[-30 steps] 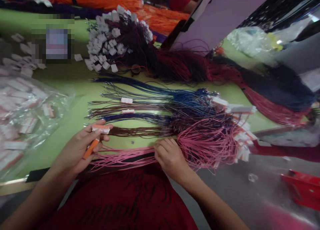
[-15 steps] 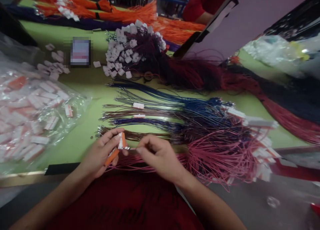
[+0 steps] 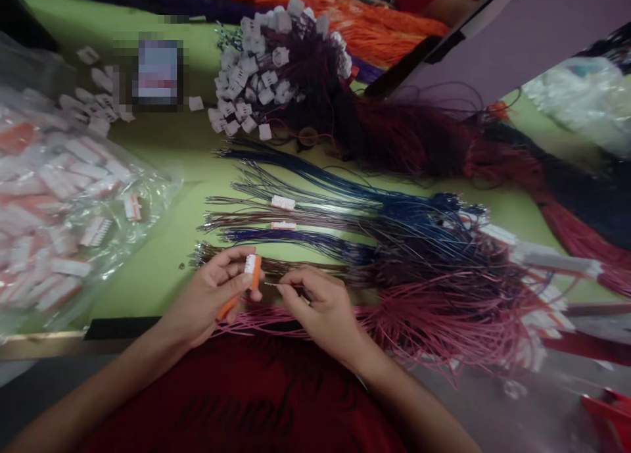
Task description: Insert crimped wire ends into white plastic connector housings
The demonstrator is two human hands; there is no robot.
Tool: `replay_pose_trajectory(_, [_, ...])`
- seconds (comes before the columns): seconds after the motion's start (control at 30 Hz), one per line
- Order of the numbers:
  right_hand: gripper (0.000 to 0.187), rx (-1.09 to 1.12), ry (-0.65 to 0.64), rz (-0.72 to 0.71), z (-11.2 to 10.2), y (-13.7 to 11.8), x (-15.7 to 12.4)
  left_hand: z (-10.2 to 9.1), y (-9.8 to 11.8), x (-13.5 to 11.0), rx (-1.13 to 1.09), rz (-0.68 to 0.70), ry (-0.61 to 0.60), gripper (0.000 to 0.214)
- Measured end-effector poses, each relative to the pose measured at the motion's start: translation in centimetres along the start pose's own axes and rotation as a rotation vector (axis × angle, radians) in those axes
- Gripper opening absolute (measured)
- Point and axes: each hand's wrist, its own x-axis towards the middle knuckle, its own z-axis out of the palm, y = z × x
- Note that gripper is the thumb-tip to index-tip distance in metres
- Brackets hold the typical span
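Observation:
In my left hand [image 3: 207, 298], a white-and-orange connector housing [image 3: 254, 272] is pinched upright between thumb and fingers. A second orange piece [image 3: 227, 307] is tucked lower in the same hand, partly hidden by the fingers. My right hand [image 3: 320, 302] pinches a thin wire [image 3: 271, 284] whose metal-tipped end points left at the housing, with a small gap between them. The rest of that wire is hidden by the hand. Under and beyond the hands lie brown wires [image 3: 320, 267], and pink wires [image 3: 424, 315] spread to the right.
A clear bag of white-and-orange connectors [image 3: 64, 223] lies at left. Blue wires [image 3: 315, 167] and two loose connectors [image 3: 283, 203] lie ahead. Behind are white-plugged dark cables [image 3: 246, 78] and orange bundles [image 3: 384, 25]. A panel [image 3: 483, 39] stands at right, a co-worker's arm [image 3: 444, 6] beyond.
The connector in my left hand has turned, showing its white face more. The wire tip in my right hand now stands apart from it. The whole view has shifted slightly.

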Motion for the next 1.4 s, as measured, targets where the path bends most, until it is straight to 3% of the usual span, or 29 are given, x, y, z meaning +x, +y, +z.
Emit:
replay_pose_trajectory(0.13, [0.018,0.025,-0.074,0.013,0.2,-0.5,-0.1,0.1,-0.1,0.1,-0.032,-0.007,-0.030,0.040])
replay_pose_trajectory(0.37, [0.019,0.056,-0.095,0.070,0.6,-0.6,-0.1,0.2,-0.3,0.1,-0.014,-0.005,-0.021,0.038])
replay_pose_trajectory(0.93, [0.017,0.174,-0.223,0.147,1.9,-0.8,-1.4,0.4,-2.4,-1.0,0.087,0.140,0.042,0.035])
replay_pose_trajectory(1.4, [0.016,0.200,-0.174,0.170,2.2,-0.6,-1.1,0.1,-2.2,-0.6,0.063,0.116,0.049,0.037])
